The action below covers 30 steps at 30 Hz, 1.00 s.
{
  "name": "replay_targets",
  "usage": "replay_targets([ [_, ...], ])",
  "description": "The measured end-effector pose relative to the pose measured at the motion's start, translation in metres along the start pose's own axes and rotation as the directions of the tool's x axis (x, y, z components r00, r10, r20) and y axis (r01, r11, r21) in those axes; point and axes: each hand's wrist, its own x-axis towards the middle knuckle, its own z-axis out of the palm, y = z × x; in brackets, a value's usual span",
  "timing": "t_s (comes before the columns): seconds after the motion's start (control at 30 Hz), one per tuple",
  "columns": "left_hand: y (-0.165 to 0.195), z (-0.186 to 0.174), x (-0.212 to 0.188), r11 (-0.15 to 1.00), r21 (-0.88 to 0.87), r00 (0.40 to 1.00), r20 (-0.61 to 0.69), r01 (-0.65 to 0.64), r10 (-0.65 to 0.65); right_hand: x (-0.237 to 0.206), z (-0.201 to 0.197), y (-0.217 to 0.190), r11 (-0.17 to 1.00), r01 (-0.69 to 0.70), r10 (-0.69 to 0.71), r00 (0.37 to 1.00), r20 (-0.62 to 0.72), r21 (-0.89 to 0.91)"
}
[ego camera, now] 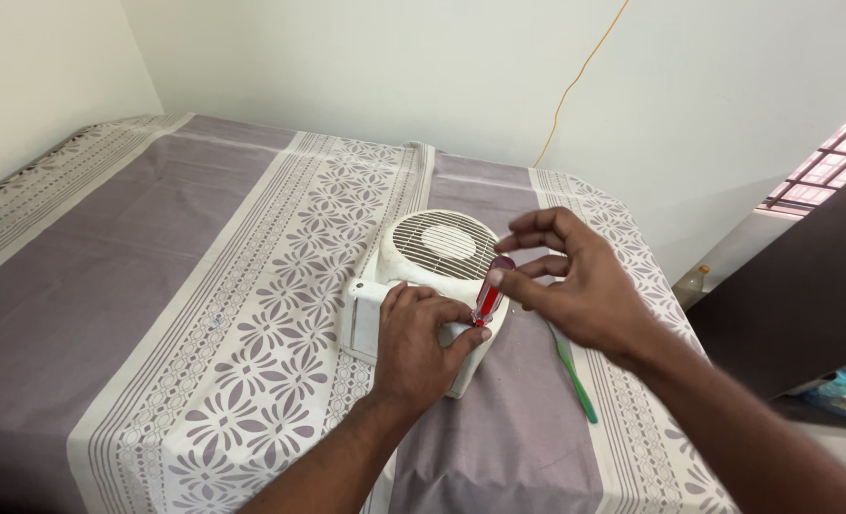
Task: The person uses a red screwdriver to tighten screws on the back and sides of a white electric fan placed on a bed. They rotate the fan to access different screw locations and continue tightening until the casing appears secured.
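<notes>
A small white fan heater [423, 262] with a round grille lies on a bed covered by a purple and cream patterned sheet [204, 314]. My left hand [421, 345] rests flat on the heater's near end and presses it down, thumb beside the tool. A red-handled screwdriver [490, 291] stands nearly upright on the heater's casing. My right hand [568, 278] holds the top of its handle with fingertips, the other fingers spread.
A green-handled tool [575, 373] lies on the sheet just right of the heater. A yellow cord [575, 81] runs up the white wall. Off the bed's right side are a dark board [794, 295], a plastic bottle [691, 284] and a window grille [832, 167].
</notes>
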Motion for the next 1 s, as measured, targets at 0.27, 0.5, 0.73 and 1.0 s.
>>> replay_targets([
  [0.27, -0.002, 0.0, -0.001, 1.0, -0.003, 0.999, 0.035, 0.018, -0.018, 0.009, -0.022, -0.006, 0.995, 0.102, -0.1, 0.955, 0.28, 0.004],
  [0.5, -0.002, 0.0, 0.001, 0.999, 0.019, 0.997, 0.066, 0.032, -0.033, 0.008, -0.017, -0.013, 0.985, -0.008, 0.04, 0.983, 0.181, -0.171],
  [0.73, -0.001, 0.0, 0.001, 0.999, 0.016, 0.996, 0.071, 0.049, -0.05, 0.006, -0.004, -0.018, 0.898, 0.078, -0.076, 0.997, 0.022, -0.433],
  [1.0, -0.002, 0.001, 0.001, 0.999, 0.026, 0.997, 0.062, 0.044, -0.046, 0.009, 0.006, -0.019, 0.842, -0.04, -0.023, 0.994, -0.109, -0.538],
])
